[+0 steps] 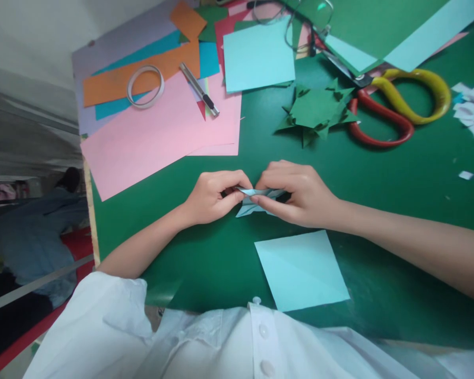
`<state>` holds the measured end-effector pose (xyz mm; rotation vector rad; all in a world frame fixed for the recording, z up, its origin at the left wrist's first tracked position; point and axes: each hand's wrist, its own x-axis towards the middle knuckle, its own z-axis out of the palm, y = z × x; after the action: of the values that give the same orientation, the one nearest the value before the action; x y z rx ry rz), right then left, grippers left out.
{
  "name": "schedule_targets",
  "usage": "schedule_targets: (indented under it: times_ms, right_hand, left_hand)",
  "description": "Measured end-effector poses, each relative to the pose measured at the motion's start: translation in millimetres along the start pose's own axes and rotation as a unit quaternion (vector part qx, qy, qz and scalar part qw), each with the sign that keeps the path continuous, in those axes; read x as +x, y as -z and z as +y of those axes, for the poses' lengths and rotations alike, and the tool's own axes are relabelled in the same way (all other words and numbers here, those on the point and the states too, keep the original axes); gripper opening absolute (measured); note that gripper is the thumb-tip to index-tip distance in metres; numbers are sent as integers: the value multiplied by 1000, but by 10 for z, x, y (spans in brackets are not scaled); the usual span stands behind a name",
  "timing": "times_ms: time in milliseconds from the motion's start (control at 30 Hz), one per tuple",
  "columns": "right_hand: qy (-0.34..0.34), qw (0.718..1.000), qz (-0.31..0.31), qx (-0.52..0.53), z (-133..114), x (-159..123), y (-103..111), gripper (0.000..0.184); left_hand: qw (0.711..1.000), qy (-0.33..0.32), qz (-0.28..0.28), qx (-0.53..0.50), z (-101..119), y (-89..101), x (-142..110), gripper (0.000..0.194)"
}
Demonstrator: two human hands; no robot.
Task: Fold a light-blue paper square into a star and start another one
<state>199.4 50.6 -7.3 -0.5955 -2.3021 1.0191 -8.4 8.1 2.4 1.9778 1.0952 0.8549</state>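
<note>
A small folded piece of pale blue paper [256, 201] is pinched between the left hand [211, 196] and the right hand [298, 193], fingertips closed on its creased edges, low over the green counter [398, 179]. A flat pale blue square sheet [302, 269] lies just below. A spiky green folded shape [316, 111] sits beyond, beside red and yellow scissors [395, 108]. A tape ring [145, 87] rests on pink paper [150, 134].

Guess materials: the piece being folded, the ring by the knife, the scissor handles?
Folded piece: thin light-blue paper, matte, with sharp creases. Ring: looks like a tape roll, whitish, semi-translucent. Scissor handles: probably plastic, glossy red and yellow, with highlights.
</note>
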Motion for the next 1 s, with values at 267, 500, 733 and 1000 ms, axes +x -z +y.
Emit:
schedule_targets:
  times_ms: [267, 500, 733, 1000]
  right_hand:
    - [8, 1000, -21, 6, 4, -8, 23, 14]
    - [8, 999, -30, 19, 10, -9, 39, 17]
    - [9, 1000, -20, 22, 9, -10, 33, 15]
    - [9, 1000, -21, 15, 12, -8, 41, 15]
  left_hand:
    - [978, 110, -80, -156, -22, 77, 27, 9]
    - [969, 129, -48, -205, -45, 84, 38, 13]
    - [951, 173, -24, -254, -20, 63, 43, 15]
    - [975, 131, -40, -172, -36, 53, 21, 8]
